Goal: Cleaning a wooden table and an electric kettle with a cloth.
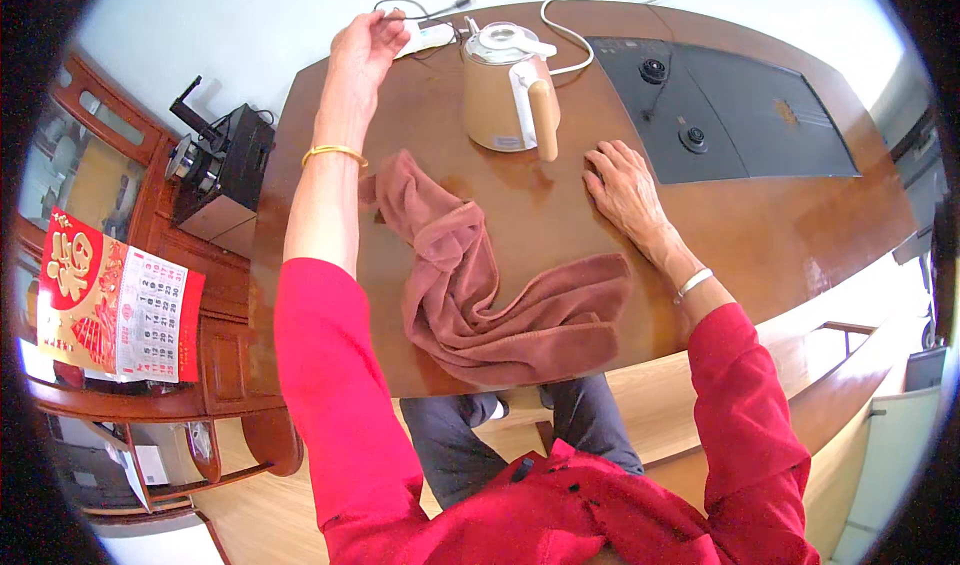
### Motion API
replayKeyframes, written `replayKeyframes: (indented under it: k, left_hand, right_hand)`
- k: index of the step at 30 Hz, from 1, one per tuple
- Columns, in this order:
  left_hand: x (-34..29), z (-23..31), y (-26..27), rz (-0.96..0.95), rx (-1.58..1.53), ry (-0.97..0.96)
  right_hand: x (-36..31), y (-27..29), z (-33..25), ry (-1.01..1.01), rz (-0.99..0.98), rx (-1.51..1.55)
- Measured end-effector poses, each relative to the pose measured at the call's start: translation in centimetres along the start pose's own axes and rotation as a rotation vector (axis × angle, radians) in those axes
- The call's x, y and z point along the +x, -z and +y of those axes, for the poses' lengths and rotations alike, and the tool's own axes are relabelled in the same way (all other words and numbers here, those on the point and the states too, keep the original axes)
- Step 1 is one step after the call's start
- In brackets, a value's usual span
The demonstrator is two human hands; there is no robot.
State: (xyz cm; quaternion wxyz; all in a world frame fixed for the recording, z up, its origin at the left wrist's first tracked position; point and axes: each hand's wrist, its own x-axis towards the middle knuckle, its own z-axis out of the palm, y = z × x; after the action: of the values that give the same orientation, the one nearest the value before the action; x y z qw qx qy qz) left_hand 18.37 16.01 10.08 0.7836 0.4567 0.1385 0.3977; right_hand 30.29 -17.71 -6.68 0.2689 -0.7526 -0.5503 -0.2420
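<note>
At the far left of the table, my left hand (368, 49) is closed with its fingertips around a thin black cable (424, 15). The cable's connector end sticks out to the right, above a white power strip (430, 39). Right of that hand stands a tan kettle (490, 107) with a whitish lid, its handle toward me. My right hand (624, 191) lies palm down on the wooden table, fingers stretched, right of the kettle and holding nothing. A crumpled brown towel (455, 290) spreads between my forearms.
A dark panel with black knobs (740, 110) covers the table's right part. Behind the kettle runs a white cord (580, 47). Left of the table are a black device (240, 143), a red calendar (120, 300) and a wooden cabinet (225, 365).
</note>
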Motion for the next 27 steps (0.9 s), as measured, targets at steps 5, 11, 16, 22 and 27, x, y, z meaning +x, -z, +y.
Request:
replayKeyframes:
  k: [5,11,16,22,27]
  left_hand:
    - [0.5,-1.2,-1.6,-0.088,0.0,-0.004]
    - [0.9,-1.8,2.5,-0.062,-0.061,-0.017]
    - [-0.9,-3.3,6.7,0.2,0.085,-0.011]
    - [-1.4,-5.8,12.0,0.323,0.102,0.068]
    - [-1.3,-7.8,13.7,0.394,0.055,0.138]
  right_hand:
    - [0.4,-0.3,-0.5,-0.009,-0.018,-0.006]
    - [0.6,-0.3,-0.9,-0.024,-0.049,0.011]
    - [0.5,-0.1,-0.5,-0.015,-0.06,-0.017]
    - [0.7,-0.1,-1.1,-0.025,-0.069,-0.023]
    - [1.0,-0.3,-1.5,-0.006,-0.051,-0.003]
